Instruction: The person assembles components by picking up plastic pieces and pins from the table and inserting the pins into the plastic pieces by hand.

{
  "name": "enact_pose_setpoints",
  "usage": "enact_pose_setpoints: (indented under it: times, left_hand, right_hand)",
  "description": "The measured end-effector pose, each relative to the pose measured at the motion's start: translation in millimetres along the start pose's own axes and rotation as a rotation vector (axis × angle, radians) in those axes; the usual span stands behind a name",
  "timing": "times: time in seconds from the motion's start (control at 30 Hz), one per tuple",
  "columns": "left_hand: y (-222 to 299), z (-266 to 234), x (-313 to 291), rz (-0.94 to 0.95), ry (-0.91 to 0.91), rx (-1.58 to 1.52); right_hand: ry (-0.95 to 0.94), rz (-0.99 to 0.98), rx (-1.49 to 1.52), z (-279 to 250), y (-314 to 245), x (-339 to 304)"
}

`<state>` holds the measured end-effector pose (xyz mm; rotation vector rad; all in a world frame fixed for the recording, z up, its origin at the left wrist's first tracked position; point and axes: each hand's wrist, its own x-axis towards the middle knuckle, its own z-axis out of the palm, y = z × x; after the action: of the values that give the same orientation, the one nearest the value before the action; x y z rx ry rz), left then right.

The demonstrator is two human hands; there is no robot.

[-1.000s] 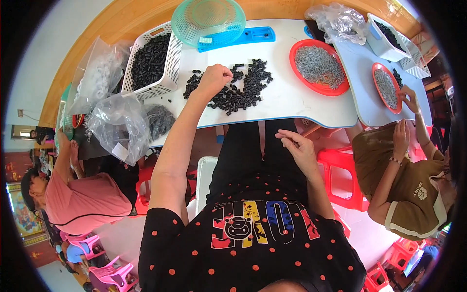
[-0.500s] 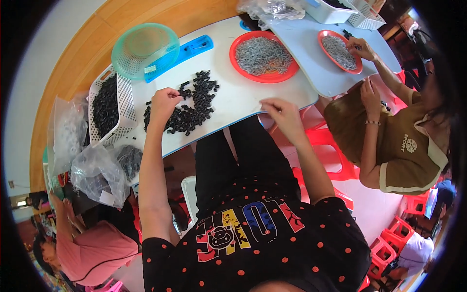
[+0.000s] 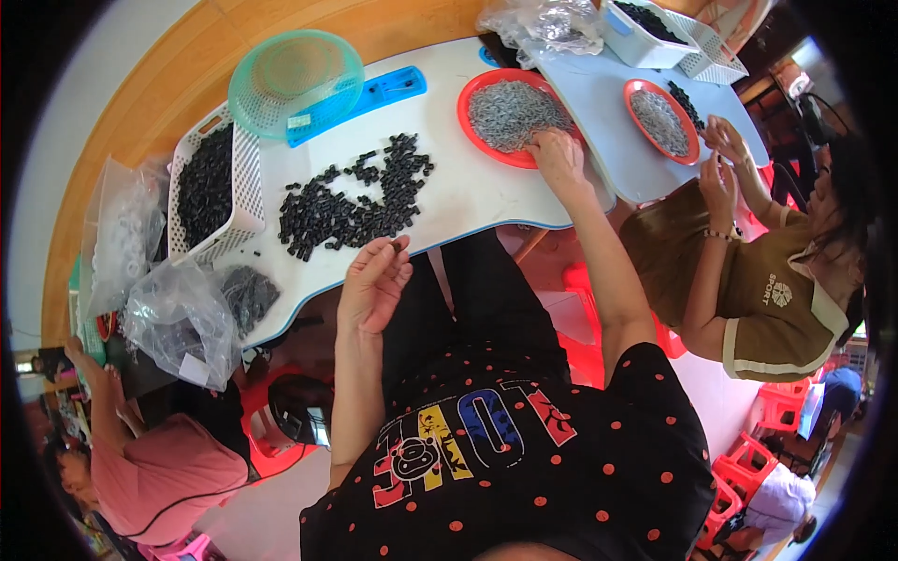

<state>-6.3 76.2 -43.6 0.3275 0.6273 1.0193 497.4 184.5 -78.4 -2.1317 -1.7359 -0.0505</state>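
Observation:
My left hand [image 3: 374,285] is closed at the table's front edge, its thumb and fingertips pinching a small black cylindrical piece [image 3: 400,246]. Beyond it, a loose pile of the same black pieces [image 3: 351,217] is spread over the white table [image 3: 458,201]. My right hand [image 3: 559,164] reaches over the near rim of a red plate [image 3: 496,156], fingertips together at the thin grey pins or screws [image 3: 508,114] heaped in it. Whatever those fingers hold is too small to make out.
At the left stand a white basket of black pieces [image 3: 248,178] and clear plastic bags [image 3: 182,323]. A green colander [image 3: 297,70] overlaps a blue tray [image 3: 398,84] behind the pile. On the right, a co-worker [image 3: 748,290] sits by another red plate [image 3: 694,148].
My left hand has drawn back from the pile toward me, with a black piece in its fingertips. My right hand has moved forward from the table edge to the grey pieces in the plate.

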Motion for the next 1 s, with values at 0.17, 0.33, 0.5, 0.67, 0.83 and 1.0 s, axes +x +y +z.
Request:
enact_pose_setpoints:
  times: [0.17, 0.33, 0.5, 0.67, 0.83, 1.0]
  left_hand:
    - [-11, 18, -18, -0.026, -0.037, -0.227]
    - [-13, 28, -30, -0.067, -0.067, -0.258]
    - [-13, 46, -41, -0.022, -0.077, -0.188]
    - [-5, 63, -56, 0.107, -0.039, -0.053]
    - [-8, 68, -61, 0.288, -0.053, 0.154]
    - [-14, 60, -61, 0.395, -0.093, 0.298]
  right_hand:
    - [0.04, -0.11, 0.262, -27, -40, -33]
    - [-0.387, 0.021, 1.167, -128, -179, -110]
    - [-0.455, -0.118, 1.309, -148, -227, -142]
    - [-0.342, -0.277, 1.152, -152, -245, -145]
    - [-0.348, -0.3, 1.078, -162, -253, -147]
    - [-0.367, -0.302, 0.922, -169, -251, -150]
